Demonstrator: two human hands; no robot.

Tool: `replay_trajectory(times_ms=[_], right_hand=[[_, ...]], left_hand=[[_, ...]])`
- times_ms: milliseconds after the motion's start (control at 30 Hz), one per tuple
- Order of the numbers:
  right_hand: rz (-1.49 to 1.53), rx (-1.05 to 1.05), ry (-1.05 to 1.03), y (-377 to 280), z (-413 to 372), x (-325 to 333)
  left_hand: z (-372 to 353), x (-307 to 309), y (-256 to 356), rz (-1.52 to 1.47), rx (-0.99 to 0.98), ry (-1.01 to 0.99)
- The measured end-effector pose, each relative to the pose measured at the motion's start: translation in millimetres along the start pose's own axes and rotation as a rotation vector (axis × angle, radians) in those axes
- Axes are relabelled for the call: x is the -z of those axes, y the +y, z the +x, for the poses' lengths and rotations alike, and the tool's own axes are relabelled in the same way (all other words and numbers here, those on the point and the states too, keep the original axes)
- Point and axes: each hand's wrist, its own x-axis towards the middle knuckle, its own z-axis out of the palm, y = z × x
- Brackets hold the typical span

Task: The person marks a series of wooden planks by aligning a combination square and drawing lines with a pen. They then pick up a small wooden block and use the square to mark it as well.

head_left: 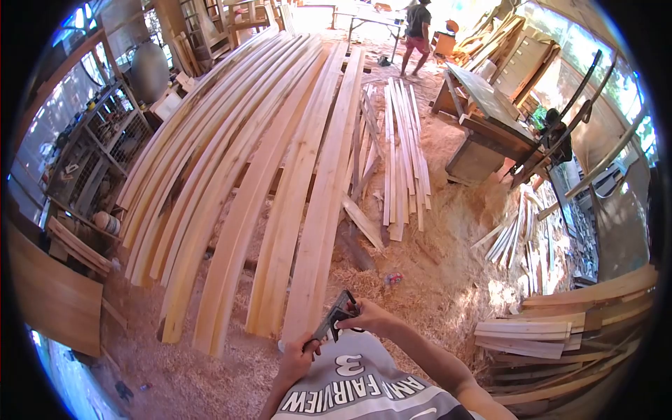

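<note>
Tool [334, 318] of dark make was in both hands, low in front of the shirt [364, 385], close to the near ends of the planks. Largest of all, the long planks [320, 231] already lay spread side by side, lengthwise ahead. Next in size, a workbench [483, 98] stood at the right, with another person [418, 31] well beyond the planks. Thinner strips [402, 154] lay apart, on a floor [434, 287] strewn with shavings. So the laying out looked done; no tool work on the planks was under way, and whether any had been finished could not be told. Smallest, the right hand [378, 318] clasped the tool's upper part and the left hand [297, 360] gripped its lower end: 2 hands, 1 tool.
</note>
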Motion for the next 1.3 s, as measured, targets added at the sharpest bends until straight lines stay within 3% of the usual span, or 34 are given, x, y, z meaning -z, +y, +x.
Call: replay_trajectory(times_ms=[100, 167, 333, 400, 533, 600, 767, 833, 900, 1000, 1067, 1133, 1200, 1300], right_hand=[[-0.076, -0.05, 0.042, 13.5, 13.2, 7.5], [0.153, -0.006, -0.055, -3.7, 9.7, 9.5], [-0.127, -0.153, 0.11, -32.3, -1.0, -0.1], [-0.113, 0.022, 0.033, -17.4, 5.9, 6.3], [-0.114, -0.028, 0.037, -41.4, -5.5, 11.3], [0.043, 0.027, 0.017, -36.6, -3.4, 15.1], [-0.019, -0.005, 0.045, -39.4, -5.7, 18.0], [-0.05, -0.014, 0.065, -43.9, -9.5, 11.2], [-0.325, -0.052, 0.092, -51.2, -15.4, -4.1], [-0.19, -0.072, 0.158, -40.0, -7.3, 1.8], [-0.143, -0.094, 0.074, -51.7, -10.5, 2.6], [-0.071, -0.067, -0.011, -48.2, -8.8, 3.7], [-0.136, -0.039, -0.004, -46.0, -6.9, 1.1], [-0.303, -0.072, 0.006, -55.1, -4.8, 1.8]], left_hand=[[3.9, 2.7, -10.3, 0.011, 0.008, 0.025], [4.3, -1.0, -16.0, 0.012, 0.006, 0.055], [3.9, -4.6, 2.6, -0.053, -0.02, 0.052], [2.0, -4.7, 13.6, -0.084, 0.009, 0.035], [4.1, -4.2, 20.4, -0.114, -0.004, 0.015], [7.9, -6.1, 21.2, -0.102, -0.016, 0.016], [13.2, -10.1, 34.8, -0.09, -0.018, 0.012], [13.5, -13.4, 35.6, -0.156, -0.024, 0.063], [16.2, -18.2, 42.7, -0.184, -0.034, 0.1], [20.4, -26.2, 38.8, -0.333, -0.101, 0.226], [18.8, -24.5, 25.9, -0.457, -0.16, 0.33], [6.7, 2.5, 8.2, -0.325, -0.094, -0.197], [-5.5, 7.6, 5.1, -0.229, 0.194, -0.246], [-9.3, -2.3, 21.3, -0.198, 0.141, -0.077]])
